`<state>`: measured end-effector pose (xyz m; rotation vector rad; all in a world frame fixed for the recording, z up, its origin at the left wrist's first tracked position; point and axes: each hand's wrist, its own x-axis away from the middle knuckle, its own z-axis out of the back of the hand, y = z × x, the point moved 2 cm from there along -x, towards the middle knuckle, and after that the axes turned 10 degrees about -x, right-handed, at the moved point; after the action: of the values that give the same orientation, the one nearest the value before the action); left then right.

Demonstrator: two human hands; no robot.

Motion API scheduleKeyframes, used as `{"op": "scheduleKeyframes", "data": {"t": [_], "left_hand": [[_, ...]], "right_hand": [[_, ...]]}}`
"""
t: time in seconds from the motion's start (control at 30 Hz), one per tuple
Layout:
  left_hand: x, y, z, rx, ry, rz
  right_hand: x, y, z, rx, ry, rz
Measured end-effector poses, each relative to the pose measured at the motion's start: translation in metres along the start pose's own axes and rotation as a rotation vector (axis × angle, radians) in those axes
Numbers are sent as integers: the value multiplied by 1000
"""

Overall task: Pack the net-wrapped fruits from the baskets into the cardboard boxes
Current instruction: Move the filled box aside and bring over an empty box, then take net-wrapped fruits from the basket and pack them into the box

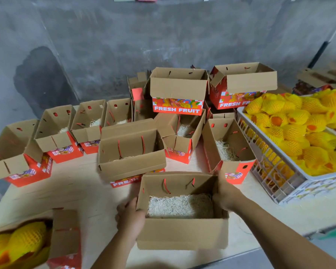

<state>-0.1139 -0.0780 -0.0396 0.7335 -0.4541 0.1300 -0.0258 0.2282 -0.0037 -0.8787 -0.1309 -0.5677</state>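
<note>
**Both hands on an open box at the near edge of the worktop**

An open cardboard box [182, 232] stands at the near edge of the worktop [76, 193], its flaps up and a bed of pale shredded paper [179, 206] on its floor; no fruit lies in it; the left hand [131, 216] grips its left wall, fingers curled over the rim, and the right hand [226, 195] grips the right wall likewise.

The net-wrapped fruits [299, 129], in yellow foam netting, are heaped in a white plastic basket [275, 171] at the right edge of the worktop; more of them fill a box [64, 235] at the near left corner.

Further open boxes [132, 150] stand in rows across the middle and the far side, several with shredded paper inside; two at the far edge read "FRESH FRUIT" on red printed sides [177, 106]; a grey concrete wall [124, 35] rises behind.
</note>
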Motion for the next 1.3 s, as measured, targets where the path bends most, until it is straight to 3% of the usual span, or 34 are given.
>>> {"op": "scheduleKeyframes", "data": {"t": [0.1,0.23,0.33,0.43,0.5,0.57,0.63,0.73,0.87,1.1,1.3], "left_hand": [[3,18,6,291,-36,-86],[2,39,18,349,88,-210],[7,39,11,372,-6,-261],[10,22,-10,166,-80,-116],[13,19,-16,-175,104,-105],[20,41,-17,-309,311,-309],[24,77,-24,-254,338,-527],[25,127,-49,5,38,-715],[36,186,-92,216,-270,-725],[66,312,-190,387,-433,-727],[83,406,-299,392,-507,-717]], "right_hand": [[-5,-19,13,23,51,111],[-14,-30,24,73,20,133],[-21,-22,21,86,35,69],[-17,-11,1,-25,4,99],[-7,-9,-9,-192,0,152],[-3,-4,-11,-263,86,149],[2,-2,-6,-277,200,107],[12,-7,13,-340,297,194],[19,-9,55,-384,379,334],[11,41,152,-514,580,345],[-27,125,248,-525,613,274]]}}
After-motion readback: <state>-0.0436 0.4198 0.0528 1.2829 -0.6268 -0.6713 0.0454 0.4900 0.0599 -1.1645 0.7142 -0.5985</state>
